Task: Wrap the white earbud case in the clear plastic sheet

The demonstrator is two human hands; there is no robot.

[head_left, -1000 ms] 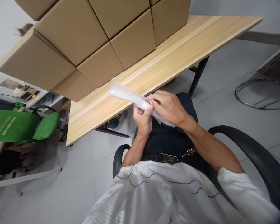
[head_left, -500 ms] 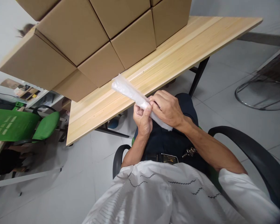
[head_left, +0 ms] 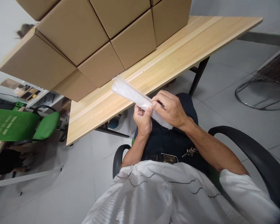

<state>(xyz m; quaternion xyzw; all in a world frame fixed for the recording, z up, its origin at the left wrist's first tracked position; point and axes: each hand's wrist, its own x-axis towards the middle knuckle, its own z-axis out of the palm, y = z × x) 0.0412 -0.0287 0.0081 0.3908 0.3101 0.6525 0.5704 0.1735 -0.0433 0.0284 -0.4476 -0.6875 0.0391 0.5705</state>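
A long rolled white plastic bag [head_left: 130, 92] is held above my lap, just in front of the wooden table's near edge. My left hand [head_left: 143, 119] is closed around its middle from below, thumb pressed on it. My right hand [head_left: 171, 109] pinches the same bag from the right, fingers curled over it. The bag's upper end sticks out up and left over the table edge; its lower end pokes out under my right hand.
The light wooden table [head_left: 177, 53] carries a stack of several brown cardboard boxes [head_left: 93, 37] at the back left. I sit in a black armchair [head_left: 252, 152]. A green chair [head_left: 44, 126] stands at left, a metal chair frame [head_left: 263, 90] at right.
The bag's free end tilted slightly upward and my right-hand fingers shifted a little along it. Both hands stayed over my lap.
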